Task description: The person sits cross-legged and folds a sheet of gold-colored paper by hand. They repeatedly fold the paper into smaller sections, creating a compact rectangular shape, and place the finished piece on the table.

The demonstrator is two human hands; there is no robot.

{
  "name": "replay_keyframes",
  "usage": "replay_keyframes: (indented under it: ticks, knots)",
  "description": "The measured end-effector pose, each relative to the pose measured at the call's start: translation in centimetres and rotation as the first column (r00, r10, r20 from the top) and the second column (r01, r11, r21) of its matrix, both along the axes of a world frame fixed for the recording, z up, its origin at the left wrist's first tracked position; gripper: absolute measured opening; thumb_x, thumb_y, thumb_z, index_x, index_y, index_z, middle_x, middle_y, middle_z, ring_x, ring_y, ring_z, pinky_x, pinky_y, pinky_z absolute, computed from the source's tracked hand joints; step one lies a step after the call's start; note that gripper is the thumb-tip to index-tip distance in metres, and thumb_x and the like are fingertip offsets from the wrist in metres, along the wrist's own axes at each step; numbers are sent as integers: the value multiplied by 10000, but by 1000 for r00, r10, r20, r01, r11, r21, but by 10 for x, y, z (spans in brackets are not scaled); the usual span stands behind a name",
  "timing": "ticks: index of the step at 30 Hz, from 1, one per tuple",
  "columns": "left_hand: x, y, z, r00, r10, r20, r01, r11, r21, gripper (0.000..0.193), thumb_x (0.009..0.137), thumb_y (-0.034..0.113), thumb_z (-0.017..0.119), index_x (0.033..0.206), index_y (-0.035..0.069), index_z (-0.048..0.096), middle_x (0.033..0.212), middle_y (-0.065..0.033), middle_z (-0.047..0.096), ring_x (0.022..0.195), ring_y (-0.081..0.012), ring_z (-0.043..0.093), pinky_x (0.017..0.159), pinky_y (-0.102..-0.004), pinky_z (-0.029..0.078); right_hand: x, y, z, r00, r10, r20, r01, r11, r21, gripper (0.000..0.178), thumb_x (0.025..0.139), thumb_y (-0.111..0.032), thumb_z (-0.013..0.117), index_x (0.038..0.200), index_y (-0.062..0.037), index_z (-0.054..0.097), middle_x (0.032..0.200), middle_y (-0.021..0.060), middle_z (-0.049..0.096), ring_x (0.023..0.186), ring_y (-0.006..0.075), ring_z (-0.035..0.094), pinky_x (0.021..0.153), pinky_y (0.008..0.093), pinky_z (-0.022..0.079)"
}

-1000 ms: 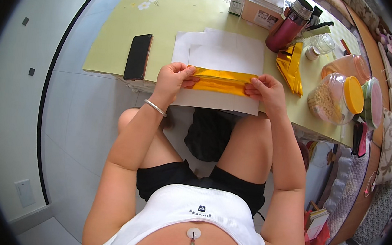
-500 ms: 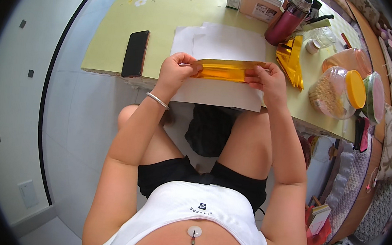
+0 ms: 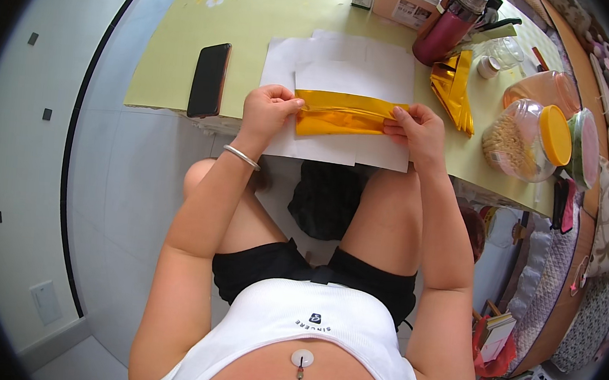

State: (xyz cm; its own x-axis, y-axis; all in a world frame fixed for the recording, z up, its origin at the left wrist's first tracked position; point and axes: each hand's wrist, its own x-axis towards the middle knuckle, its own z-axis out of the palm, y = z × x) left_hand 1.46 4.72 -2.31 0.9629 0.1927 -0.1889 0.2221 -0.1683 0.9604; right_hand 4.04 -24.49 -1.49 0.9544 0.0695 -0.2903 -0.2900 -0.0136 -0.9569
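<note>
A strip of shiny gold foil paper (image 3: 344,114) stretches between my two hands, over white paper sheets (image 3: 331,55) at the table's front edge. A lengthwise crease runs along it, and its lower flap hangs toward me. My left hand (image 3: 270,115) pinches the strip's left end between thumb and fingers. At the right end, my right hand (image 3: 417,131) grips it in the same way, with its fingers partly behind the foil. Folded gold foil pieces (image 3: 454,91) lie on the table just right of my right hand.
On the left of the table lies a black phone (image 3: 210,80). A purple thermos (image 3: 445,32), a small white-capped jar (image 3: 487,67) and a yellow-lidded clear jar (image 3: 523,137) stand to the right. A storage box (image 3: 405,3) is at the back.
The foil's lower part has come down, so the strip looks wider and its crease shows. Both hands keep hold of its ends; the left hand has shifted slightly.
</note>
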Motion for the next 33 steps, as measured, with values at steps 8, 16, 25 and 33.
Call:
replay_keyframes:
  ticks: [8,16,25,33]
  knots:
    - [-10,-6,12,999,17,-29,-19,998,-52,113,891,72,749,942,36,655,799,-16,671,624,-77,619,549,-194,454,-3,4,6,1000,-24,-8,24,999,-24,204,995,-195,666,956,-1,615,862,102,727,750,162,737,654,238,576]
    - [-25,-22,14,997,64,-42,-77,870,-488,127,933,16,690,1041,17,624,1024,-118,716,908,-216,747,743,-295,624,-5,0,-3,999,-26,27,25,999,32,221,1013,-211,642,970,4,612,884,113,727,767,164,738,668,247,584]
    - [-38,-27,11,999,32,-5,-32,938,-346,118,948,78,710,865,24,645,844,-81,723,816,-181,749,741,-283,611,-4,-6,-1,1000,-7,-6,7,997,80,202,1009,-214,649,994,-13,630,922,96,733,771,169,741,668,249,576]
    - [-42,-26,-3,992,-24,127,9,994,112,231,877,114,772,752,-7,620,723,-57,662,641,-128,641,587,-276,504,1,-18,-4,995,88,56,-81,989,-121,220,973,-211,698,913,-3,655,780,63,709,673,122,690,618,231,540]
